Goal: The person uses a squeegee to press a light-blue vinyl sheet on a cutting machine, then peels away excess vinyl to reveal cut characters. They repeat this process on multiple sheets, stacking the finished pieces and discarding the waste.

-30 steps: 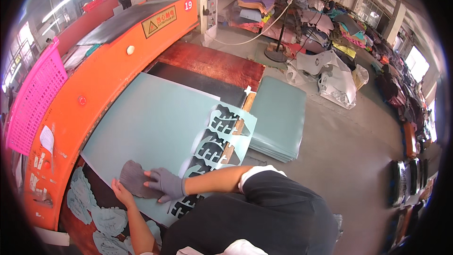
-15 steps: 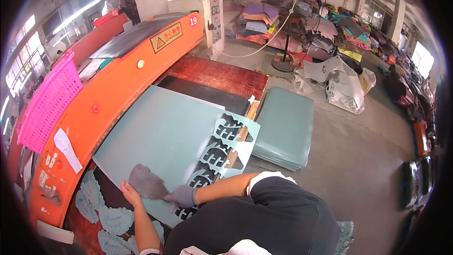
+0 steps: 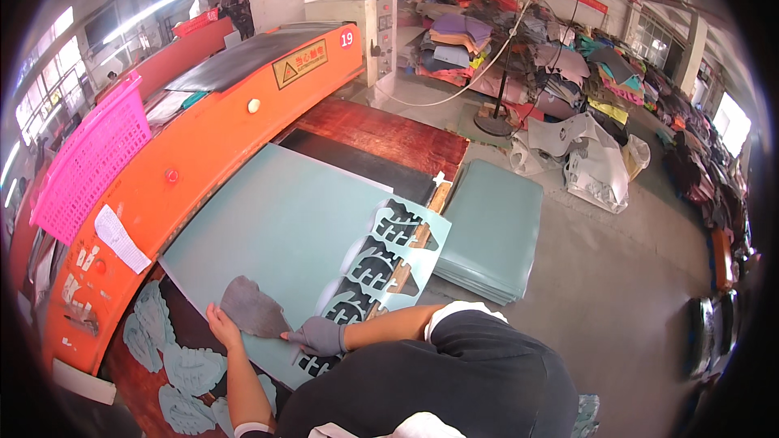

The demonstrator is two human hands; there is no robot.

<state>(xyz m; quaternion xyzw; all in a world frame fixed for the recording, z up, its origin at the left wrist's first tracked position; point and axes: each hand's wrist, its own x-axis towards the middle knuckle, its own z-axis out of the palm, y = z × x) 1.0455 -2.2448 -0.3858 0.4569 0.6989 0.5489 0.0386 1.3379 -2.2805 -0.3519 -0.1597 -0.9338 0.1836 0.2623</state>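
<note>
A dark grey flat piece with a rounded outline and a rough lower edge lies over the near edge of a pale green sheet. At its left edge is my bare left hand, open, fingers stretched and touching or very close to it. My right hand, in a grey glove, is closed on the lower right corner of the piece. Beyond my right hand, the sheet's right strip has rows of cut-out openings, with black surface and a wooden bar showing through.
The orange press beam crosses behind the sheet, with a pink basket on its far side. Several cut green pieces lie at the lower left. A stack of green sheets stands at the right, with a white plastic bag beyond it.
The view has shifted slightly, so the scene sits a little differently. Both hands stay at the grey piece, with hardly any movement.
</note>
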